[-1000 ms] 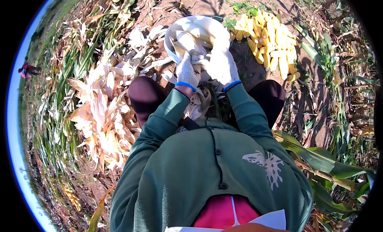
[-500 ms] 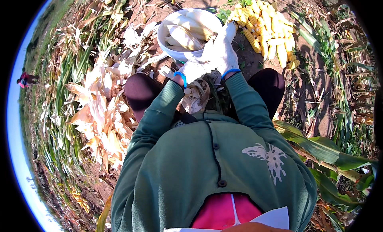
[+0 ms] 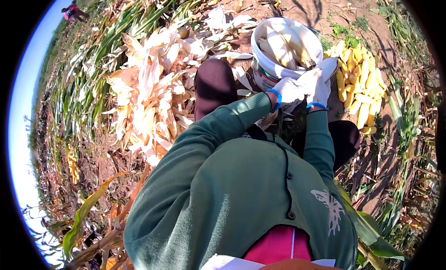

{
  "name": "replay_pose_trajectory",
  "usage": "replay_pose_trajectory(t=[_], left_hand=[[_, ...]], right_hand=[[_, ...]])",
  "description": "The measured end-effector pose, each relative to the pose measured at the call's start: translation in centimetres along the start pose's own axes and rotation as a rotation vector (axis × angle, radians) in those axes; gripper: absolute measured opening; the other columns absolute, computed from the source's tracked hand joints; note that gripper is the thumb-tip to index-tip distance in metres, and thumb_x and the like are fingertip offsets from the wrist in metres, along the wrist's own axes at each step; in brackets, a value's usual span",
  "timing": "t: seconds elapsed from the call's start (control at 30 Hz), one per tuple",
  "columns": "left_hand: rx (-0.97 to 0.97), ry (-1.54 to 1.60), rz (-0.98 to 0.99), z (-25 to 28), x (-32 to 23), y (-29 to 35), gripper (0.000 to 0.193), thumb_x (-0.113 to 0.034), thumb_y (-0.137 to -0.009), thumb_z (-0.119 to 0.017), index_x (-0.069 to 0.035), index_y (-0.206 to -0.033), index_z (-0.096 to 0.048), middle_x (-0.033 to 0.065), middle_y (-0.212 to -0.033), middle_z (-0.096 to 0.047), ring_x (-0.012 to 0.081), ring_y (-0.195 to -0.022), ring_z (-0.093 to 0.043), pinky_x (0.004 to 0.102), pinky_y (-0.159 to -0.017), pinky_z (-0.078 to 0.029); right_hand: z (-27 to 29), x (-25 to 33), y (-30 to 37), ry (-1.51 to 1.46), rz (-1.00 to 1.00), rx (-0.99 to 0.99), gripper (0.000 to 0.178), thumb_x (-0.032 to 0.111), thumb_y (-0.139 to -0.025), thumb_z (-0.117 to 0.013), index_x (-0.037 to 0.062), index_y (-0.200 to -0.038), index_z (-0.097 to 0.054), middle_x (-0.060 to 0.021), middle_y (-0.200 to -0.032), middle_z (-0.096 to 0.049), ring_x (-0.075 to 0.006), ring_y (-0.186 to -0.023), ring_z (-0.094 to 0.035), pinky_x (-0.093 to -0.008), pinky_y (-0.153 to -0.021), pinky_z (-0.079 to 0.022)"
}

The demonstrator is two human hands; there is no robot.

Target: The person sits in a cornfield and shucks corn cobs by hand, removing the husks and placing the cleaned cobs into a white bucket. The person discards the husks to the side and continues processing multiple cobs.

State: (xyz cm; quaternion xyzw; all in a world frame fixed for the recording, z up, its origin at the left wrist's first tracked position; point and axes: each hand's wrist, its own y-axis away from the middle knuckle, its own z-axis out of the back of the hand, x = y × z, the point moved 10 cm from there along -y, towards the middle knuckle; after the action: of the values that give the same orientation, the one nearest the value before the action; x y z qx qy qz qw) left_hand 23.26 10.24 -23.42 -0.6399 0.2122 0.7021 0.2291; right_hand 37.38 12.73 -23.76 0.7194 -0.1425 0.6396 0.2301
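My left hand [image 3: 289,90], in a white knit glove with a blue cuff, is closed at the near rim of a white bucket [image 3: 265,71]. Close against it, my right hand [image 3: 319,90], gloved the same way, is closed too. Between them is a pale ear of corn, apparently in its husk; glare and the gloves hide most of it. Several husk-covered ears of corn [image 3: 280,46] lie in the bucket. Right of the bucket is a heap of bare yellow corn cobs [image 3: 363,84].
Dry husks [image 3: 151,91] are piled left of my knee [image 3: 214,86]. Corn stalks and leaves cover the ground on both sides. More yellow cobs [image 3: 73,165] lie at far left. Another person [image 3: 74,13] is in the distance at upper left.
The view has swung left, so bucket, cobs and hands appear farther right. My hands stay together near the bucket's rim, the right one now lower beside the left.
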Motion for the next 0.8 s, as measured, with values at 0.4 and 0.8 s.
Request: replay_pose_trajectory(t=[0.4, 0.8], left_hand=[[-0.948, -0.11, 0.156, 27.2, -13.8, 21.6, 0.036, -0.04, -0.09, -0.063, -0.005, -0.09, -0.072, -0.0037, -0.063, -0.053, 0.0039, -0.053, -0.043, 0.0193, -0.049, -0.033], [-1.115, -0.847, 1.682, 38.3, -6.5, 59.0, 0.076, -0.06, -0.074, -0.07, -0.01, -0.129, -0.056, 0.0164, -0.13, -0.058, 0.0278, -0.123, -0.053, 0.0407, -0.101, -0.044]], right_hand=[[2.8, 3.4, 0.4, -0.076, -0.058, 0.038, 0.054, 0.022, -0.086, -0.068, 0.0012, -0.128, -0.041, -0.0175, -0.101, -0.058, -0.0312, -0.075, -0.065, -0.0391, -0.059, -0.057], [0.6, 1.4, -0.5, 0.052, -0.016, 0.112, 0.059, 0.023, -0.085, -0.07, -0.0018, -0.131, -0.044, -0.0168, -0.108, -0.06, -0.0272, -0.079, -0.067, -0.0347, -0.064, -0.055]])
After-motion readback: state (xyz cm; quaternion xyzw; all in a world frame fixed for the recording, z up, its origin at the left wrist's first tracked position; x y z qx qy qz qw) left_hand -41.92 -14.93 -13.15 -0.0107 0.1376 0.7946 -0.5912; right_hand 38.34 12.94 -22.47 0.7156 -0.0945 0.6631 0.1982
